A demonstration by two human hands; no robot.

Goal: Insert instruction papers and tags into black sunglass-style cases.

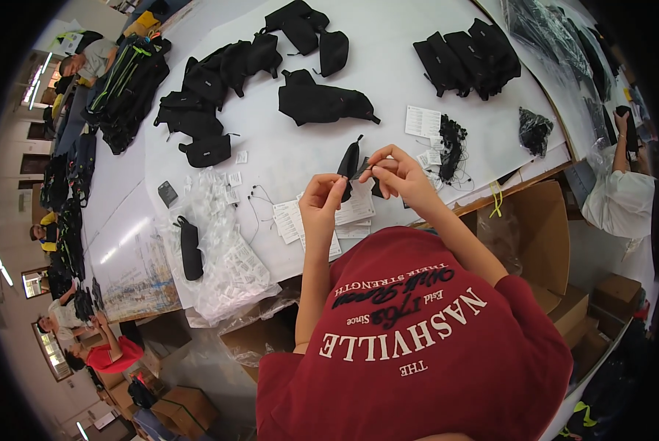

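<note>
Both my hands are raised over the white table (388, 81), close together. My right hand (397, 175) pinches the top of a small black fabric pouch (349, 163) at its strap end. My left hand (320, 202) grips the pouch's lower edge with fingers curled. The pouch hangs upright between the two hands. Beneath them lies a stack of white paper tags (356, 213). A bundle of thin black cords (451, 145) lies just right of my right hand.
Several black waist bags (322, 103) lie spread over the table, with more stacked at the far right (465, 62). A heap of clear plastic bags (230, 257) and a slim black pouch (190, 250) are at left. An open cardboard box (546, 235) stands at right. Other people work at both edges.
</note>
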